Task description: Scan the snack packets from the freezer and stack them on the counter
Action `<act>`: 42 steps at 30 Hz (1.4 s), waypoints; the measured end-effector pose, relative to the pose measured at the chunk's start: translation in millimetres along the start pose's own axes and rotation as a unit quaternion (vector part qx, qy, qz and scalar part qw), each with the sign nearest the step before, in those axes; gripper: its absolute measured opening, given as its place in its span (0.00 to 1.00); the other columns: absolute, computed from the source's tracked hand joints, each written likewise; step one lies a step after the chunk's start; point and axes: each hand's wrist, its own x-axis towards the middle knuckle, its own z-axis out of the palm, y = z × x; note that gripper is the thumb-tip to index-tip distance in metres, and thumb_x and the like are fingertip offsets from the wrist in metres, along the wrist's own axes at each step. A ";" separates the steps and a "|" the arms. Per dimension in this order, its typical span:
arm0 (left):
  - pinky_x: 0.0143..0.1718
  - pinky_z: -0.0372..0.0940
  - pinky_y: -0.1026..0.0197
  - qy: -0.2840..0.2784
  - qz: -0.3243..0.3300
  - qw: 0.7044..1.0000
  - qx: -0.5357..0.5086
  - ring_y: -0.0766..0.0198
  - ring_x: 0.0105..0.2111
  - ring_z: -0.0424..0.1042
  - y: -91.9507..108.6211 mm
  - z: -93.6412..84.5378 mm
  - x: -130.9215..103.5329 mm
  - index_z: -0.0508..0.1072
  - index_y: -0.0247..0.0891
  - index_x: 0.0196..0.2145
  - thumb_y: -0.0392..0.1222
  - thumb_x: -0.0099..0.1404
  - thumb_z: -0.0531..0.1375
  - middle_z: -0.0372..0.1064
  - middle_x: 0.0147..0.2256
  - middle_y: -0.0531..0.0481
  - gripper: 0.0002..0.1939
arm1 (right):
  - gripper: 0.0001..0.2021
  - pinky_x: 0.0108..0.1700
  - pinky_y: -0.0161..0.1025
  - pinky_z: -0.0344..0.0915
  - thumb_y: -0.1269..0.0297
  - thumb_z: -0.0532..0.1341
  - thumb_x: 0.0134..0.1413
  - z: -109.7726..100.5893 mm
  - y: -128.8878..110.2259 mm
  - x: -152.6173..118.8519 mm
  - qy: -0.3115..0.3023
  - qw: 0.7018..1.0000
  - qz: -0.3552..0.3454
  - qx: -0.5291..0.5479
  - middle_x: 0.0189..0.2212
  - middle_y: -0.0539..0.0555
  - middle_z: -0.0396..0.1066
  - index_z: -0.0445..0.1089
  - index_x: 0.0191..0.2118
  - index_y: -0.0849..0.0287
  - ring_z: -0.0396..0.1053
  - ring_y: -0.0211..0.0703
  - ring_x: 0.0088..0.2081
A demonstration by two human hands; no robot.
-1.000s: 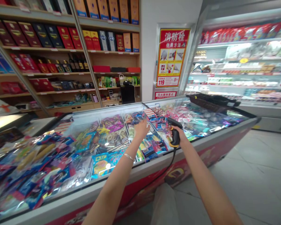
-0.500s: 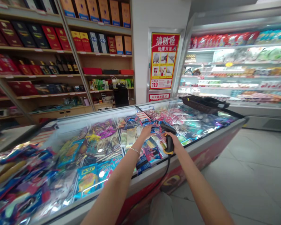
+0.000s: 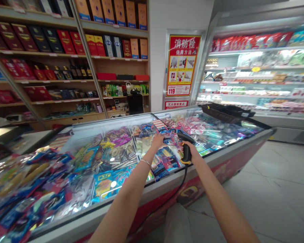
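My right hand (image 3: 191,150) is wrapped round the handle of a black and yellow barcode scanner (image 3: 186,153), whose head points to the upper left above the freezer's front part. My left hand (image 3: 157,141), with a bracelet at the wrist, reaches over the chest freezer (image 3: 142,198) just left of the scanner. Its fingers are spread and it holds nothing I can make out. Close beyond its fingertips lie a red-and-white striped card (image 3: 159,125) and small blue packets (image 3: 169,137). Colourful ice cream packets fill the freezer.
A black cable hangs from the scanner down the freezer front. Many blue and red packets (image 3: 27,189) are heaped at the left. A black basket (image 3: 223,113) sits on the freezer's far right. Shelves (image 3: 116,60) and a lit cooler (image 3: 258,84) stand behind; tiled floor lies right.
The view has turned slightly left, so the freezer and shelves sit further right. My left hand's fingers have spread apart above the packets. The scanner is still in my right hand.
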 end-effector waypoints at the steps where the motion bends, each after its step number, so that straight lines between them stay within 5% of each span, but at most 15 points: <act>1: 0.53 0.59 0.50 0.005 -0.007 1.000 0.000 0.47 0.54 0.59 -3.2 -7.0 -5.3 0.71 0.39 0.48 0.51 0.53 0.66 0.66 0.49 0.40 0.27 | 0.05 0.16 0.29 0.64 0.68 0.62 0.50 3.3 -0.3 -2.1 0.000 1.000 0.003 0.003 0.18 0.51 0.69 0.68 0.27 0.62 0.61 0.32 0.15; 6: 0.53 0.60 0.53 0.048 -0.034 0.998 -0.015 0.50 0.53 0.62 -34.9 -51.7 -43.0 0.69 0.37 0.50 0.46 0.53 0.66 0.66 0.51 0.41 0.27 | 0.03 0.15 0.28 0.62 0.70 0.61 0.50 33.2 0.1 -16.1 0.000 1.000 -0.008 -0.016 0.21 0.53 0.72 0.68 0.27 0.62 0.61 0.32 0.15; 15: 0.51 0.64 0.56 0.189 -0.129 0.973 -0.008 0.55 0.49 0.69 -140.2 -127.6 -156.6 0.67 0.39 0.49 0.33 0.55 0.61 0.67 0.48 0.45 0.23 | 0.05 0.13 0.28 0.58 0.66 0.60 0.51 131.7 30.8 -35.2 -0.121 0.991 0.005 -0.064 0.19 0.51 0.71 0.70 0.28 0.62 0.62 0.32 0.14; 19: 0.50 0.65 0.56 0.232 -0.172 0.957 0.000 0.56 0.48 0.70 -181.3 -137.7 -195.7 0.67 0.40 0.50 0.31 0.55 0.59 0.67 0.49 0.45 0.23 | 0.03 0.15 0.29 0.61 0.68 0.63 0.48 185.4 64.6 -31.5 -0.214 0.973 -0.007 -0.081 0.21 0.52 0.73 0.70 0.28 0.62 0.62 0.32 0.14; 24: 0.51 0.65 0.56 0.266 -0.224 0.938 -0.006 0.56 0.48 0.70 -213.3 -130.2 -219.4 0.67 0.41 0.50 0.30 0.55 0.58 0.66 0.49 0.45 0.23 | 0.06 0.15 0.31 0.60 0.66 0.65 0.43 237.1 120.1 -21.4 -0.292 0.943 0.015 -0.159 0.18 0.50 0.70 0.69 0.24 0.62 0.63 0.34 0.14; 29: 0.52 0.65 0.56 0.257 -0.229 0.939 -0.001 0.57 0.49 0.70 -222.6 -127.0 -222.8 0.67 0.40 0.51 0.28 0.55 0.58 0.65 0.49 0.45 0.25 | 0.08 0.15 0.31 0.59 0.65 0.65 0.41 249.1 152.1 -20.4 -0.323 0.917 0.041 -0.230 0.14 0.49 0.67 0.67 0.20 0.61 0.62 0.34 0.13; 42: 0.53 0.64 0.56 0.213 -0.216 0.953 0.000 0.56 0.51 0.68 -213.5 -125.4 -221.4 0.67 0.41 0.52 0.27 0.56 0.56 0.63 0.52 0.44 0.26 | 0.07 0.16 0.32 0.59 0.65 0.66 0.41 237.7 144.0 -28.4 -0.321 0.925 0.039 -0.199 0.15 0.50 0.68 0.69 0.21 0.61 0.62 0.34 0.14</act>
